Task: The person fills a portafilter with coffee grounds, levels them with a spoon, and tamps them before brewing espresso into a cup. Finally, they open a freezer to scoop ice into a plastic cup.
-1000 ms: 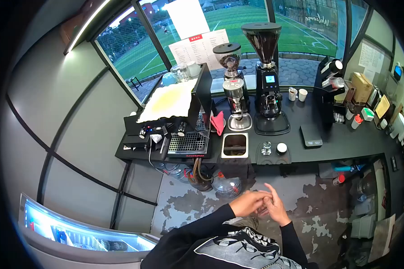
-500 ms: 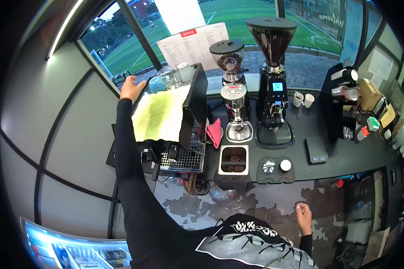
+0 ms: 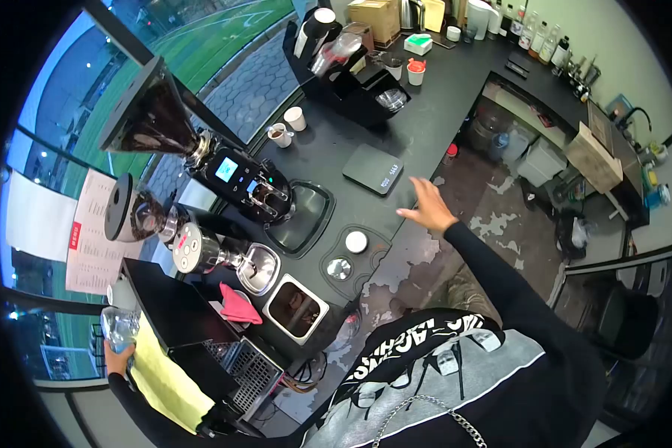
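Glass (image 3: 119,328) was already in our left hand (image 3: 114,358) at abt 8 o'clock in the head view, fingers wrapped round its lower part, up at the far edge of the espresso machine (image 3: 201,328) top, just beside the yellow cloth (image 3: 168,377) that lay over that top. So the pick-up looked done, as far as we could judge; the glass hadn't come away from the machine top yet, and we couldn't tell whether it was lifted clear or only gripped in place. It looked clear, and we couldn't tell what, if anything, was in it. Our right hand (image 3: 425,209) was well apart from it, out at abt 1 o'clock, open w/ fingers spread and holding nothing, hovering over the edge of the black counter (image 3: 440,119) near the scale (image 3: 373,170). Between the two hands ran the knock box (image 3: 295,308), the red cloth (image 3: 239,306), the small grinder (image 3: 194,250) and the big grinder (image 3: 224,168), w/ the tamper station (image 3: 349,254) nearer the right hand. From the left hand the glass sat at abt 12 o'clock, touching it; from the right hand it lay off toward 8 o'clock, across the whole machine row.
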The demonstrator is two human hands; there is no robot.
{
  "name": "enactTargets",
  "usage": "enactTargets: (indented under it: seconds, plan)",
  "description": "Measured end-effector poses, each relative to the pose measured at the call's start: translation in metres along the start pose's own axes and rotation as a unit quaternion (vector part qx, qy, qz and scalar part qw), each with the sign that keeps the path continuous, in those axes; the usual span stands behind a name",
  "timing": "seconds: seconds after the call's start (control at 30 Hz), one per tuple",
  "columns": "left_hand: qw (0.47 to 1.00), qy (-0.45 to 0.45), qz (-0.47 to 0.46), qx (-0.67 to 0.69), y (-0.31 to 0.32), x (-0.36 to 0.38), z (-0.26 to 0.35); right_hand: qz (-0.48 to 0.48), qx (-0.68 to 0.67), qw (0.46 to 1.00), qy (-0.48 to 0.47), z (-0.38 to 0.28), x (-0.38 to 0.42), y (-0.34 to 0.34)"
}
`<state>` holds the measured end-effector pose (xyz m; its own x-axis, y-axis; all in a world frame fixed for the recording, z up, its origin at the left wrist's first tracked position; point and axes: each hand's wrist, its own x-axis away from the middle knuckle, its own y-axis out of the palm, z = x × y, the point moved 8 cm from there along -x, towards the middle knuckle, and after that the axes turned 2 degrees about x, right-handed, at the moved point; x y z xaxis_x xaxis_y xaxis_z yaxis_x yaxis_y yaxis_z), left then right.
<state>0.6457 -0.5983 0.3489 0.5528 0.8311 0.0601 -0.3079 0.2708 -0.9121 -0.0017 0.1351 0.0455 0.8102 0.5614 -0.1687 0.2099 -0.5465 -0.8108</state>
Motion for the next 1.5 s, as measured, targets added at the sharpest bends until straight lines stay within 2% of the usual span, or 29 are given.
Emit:
enactTargets:
  seconds: [0.07, 0.1, 0.17, 0.2, 0.23, 0.27, 0.3, 0.33, 0.4, 0.43, 0.47, 0.5, 0.53, 0.57, 0.6, 0.63, 0.7, 0.73, 0.8, 0.87, 0.97, 1.03, 1.1, 1.17, 1.23, 1.37, 1.43, 1.47, 1.5]
  plan:
    - [0.998, 0.038, 0.055, 0.001, -0.006, 0.004, -0.001, -0.016, 0.025, 1.0, 0.003, -0.005, -0.039, 0.022]
    - [0.981, 0.065, 0.153, -0.099, -0.027, -0.015, -0.063, -0.037, 0.055, 0.998, 0.001, -0.01, -0.054, 0.034]
    - [0.984, -0.044, 0.166, 0.045, -0.035, 0.012, -0.053, -0.091, 0.111, 0.988, 0.055, -0.013, -0.079, 0.052]
    - [0.97, -0.028, 0.237, 0.037, -0.052, 0.01, -0.082, -0.104, 0.095, 0.987, 0.072, -0.01, -0.088, 0.058]
    - [0.966, -0.034, 0.252, 0.035, -0.063, 0.031, -0.073, -0.102, 0.089, 0.989, 0.057, -0.014, -0.096, 0.062]
    - [0.929, -0.072, 0.32, 0.168, -0.068, 0.064, -0.064, -0.129, 0.116, 0.982, 0.078, -0.012, -0.101, 0.067]
    - [0.868, -0.108, 0.383, 0.297, -0.067, 0.097, -0.051, -0.158, 0.148, 0.972, 0.096, -0.007, -0.105, 0.072]
    - [0.825, -0.096, 0.448, 0.329, -0.078, 0.122, -0.052, -0.155, 0.144, 0.973, 0.091, -0.003, -0.112, 0.075]
    - [0.768, 0.018, 0.417, 0.486, -0.091, 0.169, -0.034, -0.155, 0.125, 0.976, 0.084, 0.004, -0.121, 0.078]
    - [0.714, 0.03, 0.432, 0.551, -0.092, 0.2, -0.017, -0.136, 0.131, 0.98, 0.07, 0.006, -0.123, 0.078]
    - [0.689, 0.052, 0.432, 0.579, -0.085, 0.233, 0.007, -0.12, 0.137, 0.982, 0.046, 0.006, -0.125, 0.079]
    - [0.693, 0.076, 0.402, 0.594, -0.076, 0.263, 0.032, -0.129, 0.101, 0.986, 0.009, -0.002, -0.127, 0.068]
    - [0.695, 0.115, 0.39, 0.593, -0.075, 0.293, -0.006, -0.071, 0.13, 0.988, -0.037, -0.004, -0.127, 0.064]
    - [0.78, 0.122, 0.445, 0.421, -0.066, 0.332, 0.009, -0.054, 0.149, 0.987, -0.037, 0.002, -0.129, 0.069]
    - [0.664, 0.114, 0.405, 0.618, -0.041, 0.364, 0.051, -0.101, 0.09, 0.99, -0.026, -0.002, -0.133, 0.065]
    - [0.669, 0.108, 0.437, 0.592, -0.023, 0.4, 0.067, -0.089, 0.08, 0.992, -0.033, 0.004, -0.14, 0.069]
    - [0.643, 0.074, 0.478, 0.594, 0.024, 0.461, 0.117, -0.122, 0.052, 0.991, -0.013, 0.015, -0.146, 0.06]
    - [0.615, 0.07, 0.479, 0.623, 0.05, 0.486, 0.138, -0.137, 0.014, 0.99, -0.029, 0.017, -0.147, 0.055]
    - [0.608, 0.034, 0.518, 0.601, 0.101, 0.533, 0.165, -0.141, -0.038, 0.987, -0.071, 0.018, -0.136, 0.039]
    - [0.552, -0.008, 0.527, 0.646, 0.162, 0.571, 0.16, -0.139, -0.052, 0.983, -0.107, 0.008, -0.115, 0.009]
    - [0.538, -0.092, 0.537, 0.643, 0.245, 0.616, 0.16, -0.171, -0.104, 0.966, -0.161, -0.033, -0.062, -0.029]
    - [0.534, -0.125, 0.519, 0.656, 0.298, 0.631, 0.158, -0.236, -0.18, 0.932, -0.209, -0.065, -0.016, -0.036]
    - [0.526, -0.159, 0.509, 0.663, 0.358, 0.642, 0.139, -0.282, -0.245, 0.904, -0.208, -0.096, 0.037, -0.026]
    - [0.476, -0.193, 0.516, 0.686, 0.413, 0.644, 0.13, -0.267, -0.207, 0.902, -0.269, -0.134, 0.094, -0.013]
    - [0.455, -0.223, 0.496, 0.705, 0.446, 0.64, 0.119, -0.259, -0.193, 0.897, -0.302, -0.177, 0.15, 0.009]
    - [0.47, -0.238, 0.435, 0.73, 0.459, 0.628, 0.062, -0.305, -0.203, 0.887, -0.282, -0.259, 0.255, 0.081]
    - [0.609, -0.203, 0.418, 0.642, 0.433, 0.622, 0.03, -0.34, -0.191, 0.884, -0.258, -0.309, 0.299, 0.115]
    - [0.639, -0.213, 0.391, 0.627, 0.418, 0.617, 0.015, -0.321, -0.16, 0.893, -0.273, -0.337, 0.315, 0.126]
    - [0.64, -0.211, 0.377, 0.635, 0.404, 0.612, 0.001, -0.319, -0.145, 0.897, -0.269, -0.366, 0.326, 0.132]
